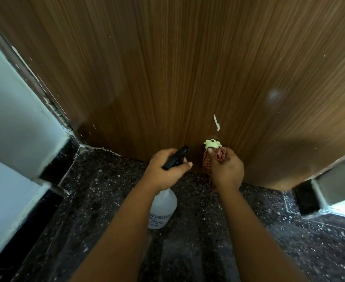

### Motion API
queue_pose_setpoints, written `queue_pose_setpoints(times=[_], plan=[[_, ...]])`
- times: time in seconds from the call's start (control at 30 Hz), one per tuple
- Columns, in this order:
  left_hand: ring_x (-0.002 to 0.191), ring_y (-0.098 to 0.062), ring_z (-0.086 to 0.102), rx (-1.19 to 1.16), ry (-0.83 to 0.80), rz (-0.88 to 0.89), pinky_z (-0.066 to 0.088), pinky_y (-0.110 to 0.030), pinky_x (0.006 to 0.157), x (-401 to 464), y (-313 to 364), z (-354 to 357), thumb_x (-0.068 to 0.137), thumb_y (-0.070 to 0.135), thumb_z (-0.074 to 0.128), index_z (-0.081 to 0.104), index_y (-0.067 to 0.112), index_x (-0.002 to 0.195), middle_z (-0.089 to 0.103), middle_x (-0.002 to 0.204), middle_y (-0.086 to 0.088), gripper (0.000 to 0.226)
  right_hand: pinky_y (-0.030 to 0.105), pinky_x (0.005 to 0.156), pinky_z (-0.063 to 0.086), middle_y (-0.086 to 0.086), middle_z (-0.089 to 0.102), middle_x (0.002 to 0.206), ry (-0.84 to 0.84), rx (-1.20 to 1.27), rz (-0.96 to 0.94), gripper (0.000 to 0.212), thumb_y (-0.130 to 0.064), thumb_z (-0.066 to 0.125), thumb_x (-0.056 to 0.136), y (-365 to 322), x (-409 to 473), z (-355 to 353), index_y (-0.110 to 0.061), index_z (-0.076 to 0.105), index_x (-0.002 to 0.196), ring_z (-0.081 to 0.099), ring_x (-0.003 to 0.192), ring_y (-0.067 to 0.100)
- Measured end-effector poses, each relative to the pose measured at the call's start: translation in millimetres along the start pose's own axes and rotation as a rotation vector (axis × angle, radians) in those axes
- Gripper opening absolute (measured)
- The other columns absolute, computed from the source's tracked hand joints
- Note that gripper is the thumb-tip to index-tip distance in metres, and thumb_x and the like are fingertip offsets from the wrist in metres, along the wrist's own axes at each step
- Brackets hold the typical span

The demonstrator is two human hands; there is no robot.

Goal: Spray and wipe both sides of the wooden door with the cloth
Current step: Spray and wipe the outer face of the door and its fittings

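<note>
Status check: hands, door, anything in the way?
Left hand grips spray bottle. Right hand holds checked cloth low against wooden door. Pale green piece at fingertips.

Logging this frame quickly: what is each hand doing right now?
Left hand: grips the spray bottle by its black trigger head.
Right hand: holds the checked cloth bunched against the wooden door.

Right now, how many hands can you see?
2: the left hand grips the spray bottle, the right hand holds the cloth by the door.
</note>
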State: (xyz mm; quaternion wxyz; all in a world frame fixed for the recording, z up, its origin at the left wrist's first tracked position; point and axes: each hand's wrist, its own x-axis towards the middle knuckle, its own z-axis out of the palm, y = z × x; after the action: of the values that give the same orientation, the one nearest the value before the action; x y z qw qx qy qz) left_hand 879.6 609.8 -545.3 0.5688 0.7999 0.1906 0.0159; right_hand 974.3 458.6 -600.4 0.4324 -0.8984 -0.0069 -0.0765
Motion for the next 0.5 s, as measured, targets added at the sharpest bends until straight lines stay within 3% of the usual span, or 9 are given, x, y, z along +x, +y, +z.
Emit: queue_pose_setpoints(times=[0.17,0.23,0.3,0.4,0.5], plan=[[0.081,-0.018,0.064,-0.001,0.002,-0.011,0.057,-0.045,0.08,0.7,3.1,2.5,0.088,0.026,0.076,0.066,0.022,0.08,0.065,0.079,0.002,0.013,0.031,0.064,0.044,0.003,0.069,0.089,-0.105,-0.182,0.008,0.04,-0.056,0.072,0.081,-12.2,10.0,-13.0,-0.017,0.068,0.093,0.063,0.081,0.024],[0.081,-0.017,0.064,-0.005,0.003,-0.013,0.057,-0.045,0.08,0.3,4.9,3.0,0.088,0.025,0.076,0.065,0.022,0.08,0.065,0.079,0.003,0.013,0.031,0.075,0.047,0.006,0.07,0.102,-0.205,-0.127,0.078,0.036,-0.047,0.071,0.086,-13.5,14.6,-24.9,-0.016,0.07,0.105,0.065,0.097,0.028],[0.08,-0.016,0.064,0.002,0.004,-0.006,0.056,-0.044,0.08,-0.3,6.5,3.4,0.087,0.025,0.076,0.066,0.021,0.08,0.064,0.078,0.004,0.013,0.03,0.084,0.045,0.007,0.069,0.108,-0.202,0.024,0.196,0.037,-0.041,0.072,0.087,-19.2,23.1,-41.3,-0.013,0.071,0.11,0.062,0.106,0.027],[0.076,-0.016,0.063,0.015,0.009,0.011,0.057,-0.045,0.078,-0.5,8.5,3.7,0.087,0.026,0.077,0.066,0.021,0.08,0.064,0.075,0.005,0.013,0.023,0.075,0.04,-0.003,0.06,0.083,-0.052,0.209,0.234,0.031,-0.041,0.078,0.082,-30.1,33.2,-48.1,-0.016,0.068,0.097,0.057,0.085,0.016],[0.077,-0.016,0.063,0.013,0.015,0.004,0.056,-0.045,0.08,-0.5,6.6,5.4,0.087,0.026,0.076,0.067,0.019,0.082,0.064,0.076,0.003,0.013,0.024,0.066,0.039,-0.01,0.057,0.076,0.044,0.145,0.058,0.022,-0.035,0.079,0.081,-39.3,14.8,-37.8,-0.023,0.061,0.078,0.055,0.074,0.011]])
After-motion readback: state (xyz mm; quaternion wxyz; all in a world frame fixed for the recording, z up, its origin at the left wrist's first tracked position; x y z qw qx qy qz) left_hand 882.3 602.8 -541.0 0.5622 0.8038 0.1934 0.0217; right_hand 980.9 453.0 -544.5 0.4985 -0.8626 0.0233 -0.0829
